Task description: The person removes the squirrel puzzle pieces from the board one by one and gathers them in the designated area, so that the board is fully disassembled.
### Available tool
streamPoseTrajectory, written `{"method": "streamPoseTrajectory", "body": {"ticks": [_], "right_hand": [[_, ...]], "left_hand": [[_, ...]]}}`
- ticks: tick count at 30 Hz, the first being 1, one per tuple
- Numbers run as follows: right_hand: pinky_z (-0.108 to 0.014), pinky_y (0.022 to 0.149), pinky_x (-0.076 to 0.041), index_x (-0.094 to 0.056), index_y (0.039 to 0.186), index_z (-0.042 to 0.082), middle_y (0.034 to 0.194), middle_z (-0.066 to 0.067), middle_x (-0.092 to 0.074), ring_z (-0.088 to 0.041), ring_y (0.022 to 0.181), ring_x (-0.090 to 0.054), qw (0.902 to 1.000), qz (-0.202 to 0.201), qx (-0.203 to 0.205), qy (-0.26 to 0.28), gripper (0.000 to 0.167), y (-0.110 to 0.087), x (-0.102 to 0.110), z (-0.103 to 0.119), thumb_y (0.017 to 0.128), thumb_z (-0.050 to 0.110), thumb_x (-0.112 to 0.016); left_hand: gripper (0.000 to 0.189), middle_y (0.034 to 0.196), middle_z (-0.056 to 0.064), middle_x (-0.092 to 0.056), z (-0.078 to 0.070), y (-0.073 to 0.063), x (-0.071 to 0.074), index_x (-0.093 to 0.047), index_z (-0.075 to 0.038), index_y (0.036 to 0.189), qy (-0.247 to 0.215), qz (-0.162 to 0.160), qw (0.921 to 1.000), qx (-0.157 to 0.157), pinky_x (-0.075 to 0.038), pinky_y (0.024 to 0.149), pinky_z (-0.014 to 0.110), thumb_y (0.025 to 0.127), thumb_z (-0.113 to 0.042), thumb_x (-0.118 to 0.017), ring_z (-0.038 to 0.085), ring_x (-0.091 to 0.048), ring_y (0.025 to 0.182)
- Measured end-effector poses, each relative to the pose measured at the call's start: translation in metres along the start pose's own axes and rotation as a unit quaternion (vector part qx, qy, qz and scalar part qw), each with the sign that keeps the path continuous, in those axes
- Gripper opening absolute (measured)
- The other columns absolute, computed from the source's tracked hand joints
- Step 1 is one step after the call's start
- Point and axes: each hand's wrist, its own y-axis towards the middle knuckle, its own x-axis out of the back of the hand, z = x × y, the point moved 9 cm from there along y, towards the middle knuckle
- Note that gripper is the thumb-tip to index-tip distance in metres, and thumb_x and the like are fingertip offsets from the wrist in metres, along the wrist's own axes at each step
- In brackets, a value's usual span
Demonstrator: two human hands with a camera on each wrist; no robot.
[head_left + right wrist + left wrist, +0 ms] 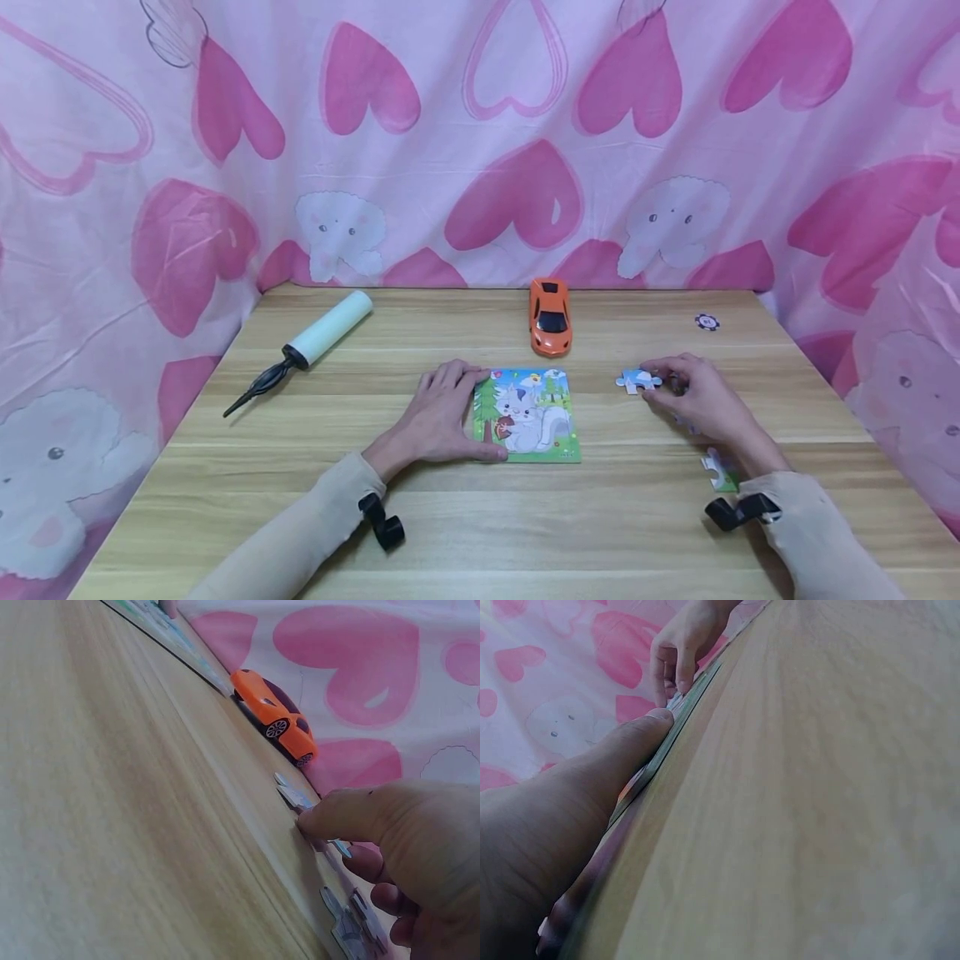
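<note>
In the head view a square picture puzzle [534, 425] with a white squirrel lies on the table. My left hand [442, 414] rests along its left side, index finger near the upper left corner and thumb on the lower edge. To the right, my right hand [701, 400] pinches a blue-and-white jigsaw piece [636, 382] by its right end, low over the table. More pieces lie partly hidden under that hand; the right wrist view shows loose pieces [341, 926] below the fingers. A green-and-white piece [716, 471] lies near the right wrist.
An orange toy car [551, 321] stands behind the puzzle. At the back left lies a pale green hand pump [330, 329] with a black nozzle. A small round chip [707, 322] sits at the back right. A pink heart-patterned curtain [517, 150] hangs along the table's far edge.
</note>
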Motion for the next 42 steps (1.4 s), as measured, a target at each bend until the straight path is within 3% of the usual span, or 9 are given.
{"method": "streamPoseTrajectory", "body": {"ticks": [21,28,36,42], "right_hand": [[-0.025,0.079,-0.048,-0.078,0.134,0.005,0.115,-0.011,-0.074,-0.023,0.097,-0.061,0.9995,-0.019,0.024,0.008,0.039,0.001,0.000,0.003,0.098,0.017,-0.088],[-0.025,0.082,-0.048,-0.075,0.140,0.007,0.119,-0.012,-0.073,-0.026,0.102,-0.063,0.9998,-0.020,0.005,0.008,0.046,0.000,0.001,0.001,0.100,0.027,-0.087],[-0.021,0.079,-0.046,-0.070,0.145,0.005,0.115,-0.014,-0.073,-0.028,0.100,-0.064,0.9967,-0.080,0.002,0.012,0.053,-0.002,0.009,0.003,0.101,0.029,-0.086],[-0.016,0.077,-0.048,-0.064,0.153,0.010,0.132,-0.019,-0.071,-0.032,0.110,-0.067,0.9925,-0.115,-0.024,0.034,0.059,-0.005,0.014,0.006,0.104,0.038,-0.082]], "left_hand": [[0.131,0.158,0.002,-0.046,0.001,-0.001,-0.001,-0.045,-0.022,0.169,-0.004,-0.001,1.0000,0.001,-0.032,0.123,0.054,0.069,-0.103,-0.070,0.024,-0.041,0.147],[0.132,0.158,0.002,-0.046,0.001,-0.001,0.000,-0.044,-0.023,0.170,-0.005,0.001,1.0000,0.001,-0.032,0.122,0.054,0.069,-0.103,-0.069,0.024,-0.041,0.146],[0.132,0.157,0.002,-0.046,0.000,0.000,0.001,-0.043,-0.023,0.170,0.000,0.001,1.0000,0.000,-0.033,0.121,0.052,0.069,-0.103,-0.069,0.023,-0.041,0.145],[0.131,0.157,0.003,-0.046,-0.001,-0.001,0.001,-0.045,-0.022,0.169,-0.003,0.001,1.0000,-0.001,-0.033,0.122,0.054,0.069,-0.102,-0.070,0.024,-0.041,0.146]]}}
